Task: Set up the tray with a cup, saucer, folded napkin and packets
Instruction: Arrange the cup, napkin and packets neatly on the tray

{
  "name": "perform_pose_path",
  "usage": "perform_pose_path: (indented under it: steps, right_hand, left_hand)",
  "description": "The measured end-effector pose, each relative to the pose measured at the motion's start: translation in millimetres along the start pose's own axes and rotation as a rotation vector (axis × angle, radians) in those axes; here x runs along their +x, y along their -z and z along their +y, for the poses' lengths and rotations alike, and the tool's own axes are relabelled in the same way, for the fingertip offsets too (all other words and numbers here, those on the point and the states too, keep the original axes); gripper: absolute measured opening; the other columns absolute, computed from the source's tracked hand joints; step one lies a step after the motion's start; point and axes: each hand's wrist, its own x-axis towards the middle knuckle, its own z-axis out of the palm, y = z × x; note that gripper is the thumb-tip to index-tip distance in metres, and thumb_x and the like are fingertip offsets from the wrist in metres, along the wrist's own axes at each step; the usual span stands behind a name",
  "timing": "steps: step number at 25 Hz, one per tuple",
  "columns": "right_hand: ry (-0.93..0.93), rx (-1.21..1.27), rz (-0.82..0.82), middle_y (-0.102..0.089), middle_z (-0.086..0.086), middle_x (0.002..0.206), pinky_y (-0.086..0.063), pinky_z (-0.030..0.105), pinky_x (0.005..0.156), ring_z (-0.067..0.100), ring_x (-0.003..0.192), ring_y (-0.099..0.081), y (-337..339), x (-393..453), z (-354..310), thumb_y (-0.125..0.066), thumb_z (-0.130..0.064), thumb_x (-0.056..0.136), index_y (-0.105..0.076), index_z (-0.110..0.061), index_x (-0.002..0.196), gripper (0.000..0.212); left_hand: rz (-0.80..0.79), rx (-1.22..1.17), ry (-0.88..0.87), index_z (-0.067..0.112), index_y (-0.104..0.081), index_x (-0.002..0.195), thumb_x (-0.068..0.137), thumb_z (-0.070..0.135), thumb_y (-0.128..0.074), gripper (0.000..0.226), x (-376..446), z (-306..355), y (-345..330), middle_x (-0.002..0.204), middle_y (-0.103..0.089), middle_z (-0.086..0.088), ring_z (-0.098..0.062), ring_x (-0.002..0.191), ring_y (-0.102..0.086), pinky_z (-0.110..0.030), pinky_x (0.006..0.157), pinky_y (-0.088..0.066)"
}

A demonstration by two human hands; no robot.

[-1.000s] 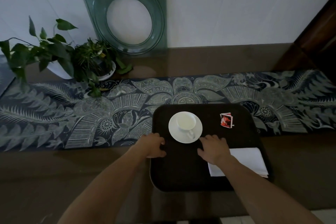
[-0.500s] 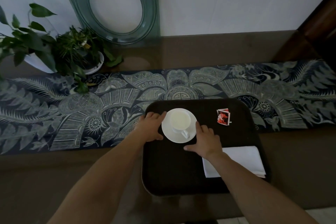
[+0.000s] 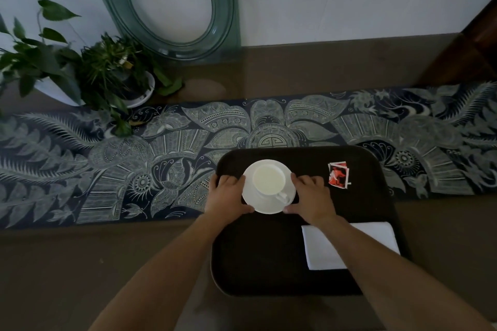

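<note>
Here the left hand (image 3: 228,197) and right hand (image 3: 309,200) clasp opposite rims of a glossy white saucer (image 3: 269,205); between them, a white cup (image 3: 269,179) sits upright.

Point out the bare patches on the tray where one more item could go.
On the tray, free: the near-left stretch left of the napkin, below the saucer; and the gap between packets and napkin. Crowded: the far-left corner, where both hands flank the saucer and cup.

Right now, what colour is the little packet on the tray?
Red and white packet, clearest in the head view.
</note>
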Motion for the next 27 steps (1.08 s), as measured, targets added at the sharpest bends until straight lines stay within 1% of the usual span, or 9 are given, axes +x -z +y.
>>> perform_pose_path:
  steps: [5, 8, 11, 13, 14, 18, 21, 24, 27]
  right_hand:
    - [0.141, -0.053, -0.11, -0.036, 0.002, 0.15, -0.033, 0.049, 0.102, 0.031, 0.132, -0.026, 29, 27, 10, -0.078, -0.046, 0.07, -0.017, -0.03, 0.152, 0.104]
    - [0.131, -0.008, -0.153, -0.032, 0.002, 0.151, -0.033, 0.05, 0.105, 0.031, 0.133, -0.026, 30, 24, 14, -0.078, -0.049, 0.067, -0.01, -0.031, 0.153, 0.111]
    - [0.031, 0.061, -0.076, -0.035, 0.005, 0.147, -0.035, 0.048, 0.105, 0.03, 0.133, -0.029, 12, 9, 11, -0.075, -0.062, 0.064, -0.009, -0.03, 0.153, 0.115]
    - [-0.011, 0.081, -0.017, -0.04, 0.005, 0.143, -0.037, 0.045, 0.102, 0.028, 0.129, -0.033, -2, 2, 6, -0.073, -0.064, 0.066, -0.012, -0.03, 0.152, 0.111]
    - [-0.025, 0.098, 0.002, -0.042, 0.005, 0.142, -0.037, 0.044, 0.101, 0.028, 0.127, -0.034, -7, 1, 4, -0.073, -0.063, 0.067, -0.013, -0.03, 0.152, 0.109]
    - [-0.013, 0.127, -0.022, -0.041, 0.004, 0.142, -0.035, 0.044, 0.103, 0.028, 0.129, -0.031, -4, 8, 6, -0.075, -0.056, 0.07, -0.014, -0.029, 0.153, 0.106]
    - [0.066, 0.115, -0.093, -0.04, 0.002, 0.145, -0.034, 0.047, 0.106, 0.029, 0.132, -0.028, 13, 21, 10, -0.078, -0.047, 0.071, -0.015, -0.032, 0.153, 0.104]
    - [0.119, 0.105, -0.156, -0.039, 0.0, 0.148, -0.033, 0.05, 0.108, 0.029, 0.135, -0.027, 31, 32, 10, -0.08, -0.038, 0.07, -0.016, -0.034, 0.152, 0.104]
    - [0.131, 0.105, -0.163, -0.039, 0.001, 0.148, -0.035, 0.049, 0.107, 0.028, 0.134, -0.029, 36, 32, 8, -0.08, -0.037, 0.071, -0.017, -0.034, 0.152, 0.103]
  left_hand:
    - [0.135, 0.03, 0.121, 0.02, -0.046, 0.134, 0.071, 0.068, -0.063, 0.081, -20, 21, -13, 0.119, -0.061, -0.002, -0.023, 0.121, -0.045, -0.048, 0.114, -0.006]
    - [0.142, 0.0, 0.143, 0.025, -0.048, 0.131, 0.068, 0.069, -0.064, 0.079, -17, 18, -10, 0.122, -0.06, 0.0, -0.022, 0.122, -0.046, -0.048, 0.112, -0.005]
    - [0.03, -0.075, 0.087, 0.03, -0.027, 0.144, 0.067, 0.06, -0.072, 0.094, 5, 2, 6, 0.128, -0.056, -0.001, -0.025, 0.127, -0.044, -0.055, 0.112, -0.005]
    - [-0.117, -0.037, -0.001, 0.031, -0.008, 0.151, 0.068, 0.052, -0.075, 0.109, 21, -5, 17, 0.132, -0.052, -0.005, -0.027, 0.128, -0.041, -0.057, 0.112, -0.006]
    - [-0.154, 0.01, -0.039, 0.031, -0.004, 0.152, 0.069, 0.05, -0.075, 0.111, 28, -7, 19, 0.135, -0.049, -0.006, -0.028, 0.129, -0.038, -0.057, 0.112, -0.005]
    - [-0.172, 0.023, -0.047, 0.031, -0.004, 0.152, 0.07, 0.053, -0.074, 0.11, 30, -10, 17, 0.134, -0.047, -0.006, -0.027, 0.129, -0.037, -0.056, 0.112, -0.005]
    - [-0.107, -0.085, 0.05, 0.031, -0.008, 0.151, 0.067, 0.057, -0.073, 0.11, 11, -6, 3, 0.128, -0.051, -0.003, -0.025, 0.126, -0.04, -0.055, 0.112, -0.005]
    - [-0.005, -0.182, 0.159, 0.031, -0.015, 0.149, 0.063, 0.058, -0.076, 0.109, -6, 5, -10, 0.131, -0.053, 0.0, -0.023, 0.129, -0.04, -0.056, 0.112, -0.005]
    - [0.003, -0.234, 0.18, 0.031, -0.018, 0.147, 0.061, 0.058, -0.077, 0.108, -8, 7, -11, 0.133, -0.053, 0.003, -0.023, 0.13, -0.04, -0.057, 0.111, -0.006]
